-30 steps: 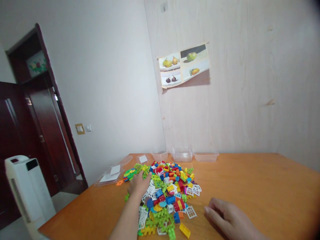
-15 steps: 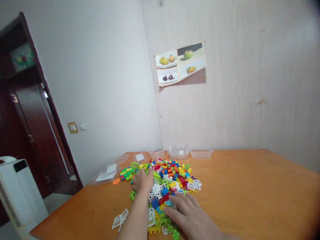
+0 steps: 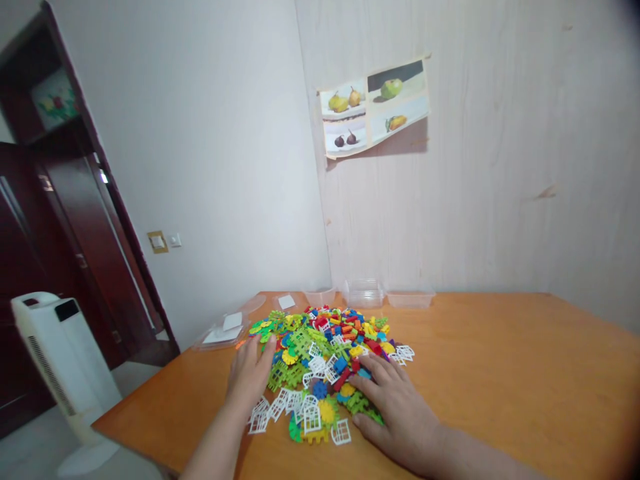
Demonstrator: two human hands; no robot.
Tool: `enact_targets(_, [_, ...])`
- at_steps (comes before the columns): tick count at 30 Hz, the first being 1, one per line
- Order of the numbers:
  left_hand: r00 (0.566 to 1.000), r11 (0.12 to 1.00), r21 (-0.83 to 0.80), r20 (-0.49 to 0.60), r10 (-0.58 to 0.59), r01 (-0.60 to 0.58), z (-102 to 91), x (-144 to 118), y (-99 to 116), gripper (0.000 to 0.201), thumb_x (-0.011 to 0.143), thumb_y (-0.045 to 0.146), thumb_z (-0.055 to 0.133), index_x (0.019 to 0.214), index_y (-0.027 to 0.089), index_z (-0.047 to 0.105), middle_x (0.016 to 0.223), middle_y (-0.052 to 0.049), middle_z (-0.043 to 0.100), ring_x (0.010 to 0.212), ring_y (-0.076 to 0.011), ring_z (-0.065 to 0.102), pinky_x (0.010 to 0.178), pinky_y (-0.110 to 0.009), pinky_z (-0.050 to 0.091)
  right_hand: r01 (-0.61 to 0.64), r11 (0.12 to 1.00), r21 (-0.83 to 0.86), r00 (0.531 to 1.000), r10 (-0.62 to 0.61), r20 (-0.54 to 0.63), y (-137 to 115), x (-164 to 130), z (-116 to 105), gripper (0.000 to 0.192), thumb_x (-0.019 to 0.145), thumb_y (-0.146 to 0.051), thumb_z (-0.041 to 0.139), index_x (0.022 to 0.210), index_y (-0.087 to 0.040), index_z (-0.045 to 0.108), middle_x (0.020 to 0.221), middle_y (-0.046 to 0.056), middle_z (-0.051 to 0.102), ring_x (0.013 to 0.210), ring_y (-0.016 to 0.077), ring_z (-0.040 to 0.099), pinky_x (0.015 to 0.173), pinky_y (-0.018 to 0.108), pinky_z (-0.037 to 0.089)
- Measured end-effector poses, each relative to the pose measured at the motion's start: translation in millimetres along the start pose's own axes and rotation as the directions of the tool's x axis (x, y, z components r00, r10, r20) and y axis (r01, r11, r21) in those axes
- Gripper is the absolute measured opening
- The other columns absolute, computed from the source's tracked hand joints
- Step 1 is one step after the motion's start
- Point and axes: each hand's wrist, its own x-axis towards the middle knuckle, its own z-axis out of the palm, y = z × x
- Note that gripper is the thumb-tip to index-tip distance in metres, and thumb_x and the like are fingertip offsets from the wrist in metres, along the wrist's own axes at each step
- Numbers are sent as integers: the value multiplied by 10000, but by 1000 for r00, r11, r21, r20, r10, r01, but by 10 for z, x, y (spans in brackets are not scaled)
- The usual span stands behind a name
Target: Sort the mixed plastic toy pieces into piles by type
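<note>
A heap of small plastic building pieces in green, yellow, red, blue and white covers the middle of the table. My left hand is at the heap's left edge, fingers stretched out and thumb apart, with nothing visible in it. On the near right side of the heap lies my right hand, fingers spread over the pieces. Between the hands are white lattice window pieces, a blue gear-shaped piece and a yellow gear-shaped piece. What lies under my right fingers is partly hidden.
Clear plastic tubs stand along the table's back edge by the wall. Transparent lids with white cards lie at the back left. A white upright appliance stands on the floor left of the wooden table.
My left hand has drawn back from over the heap to its left edge. More white window pieces now show near the front. My right hand stays at the near right, and the view has shifted slightly.
</note>
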Motion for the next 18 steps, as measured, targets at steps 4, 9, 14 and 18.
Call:
enact_targets(4, [966,998,51,254,-44,32,-113,-482,-336,901,863,739,339,1530,135,283,1596,-175,261,1473,-297,252,1178,-486,243,-23,1000,-14,999,23,-42,136,-4,5,495,837,-461,618,1322,-360,591,1496,74,443,1383,338,358,1144,577,240])
enact_targets(9, [888,967,157,447,110,-199,-179,-922,-110,1063,747,823,447,1576,228,146,1636,-109,93,1502,-327,108,1192,-557,141,-87,996,-20,988,84,-127,289,39,55,503,847,-424,596,1331,-288,592,1478,95,450,1364,308,379,1128,497,318])
enact_targets(14, [821,928,149,527,218,-342,-28,-937,264,1234,599,889,533,1571,256,112,1636,-66,-3,1502,-347,-2,1187,-584,116,-139,990,0,972,137,-191,371,40,92,513,830,-366,595,1325,-232,588,1458,110,469,1351,298,391,1131,475,322])
enact_targets(18, [817,905,161,513,264,-394,144,-847,411,1187,632,891,488,1567,251,136,1636,-55,-6,1502,-340,-33,1186,-591,85,-120,991,52,973,128,-193,356,8,73,521,837,-360,596,1345,-251,562,1465,94,464,1352,279,393,1130,456,328])
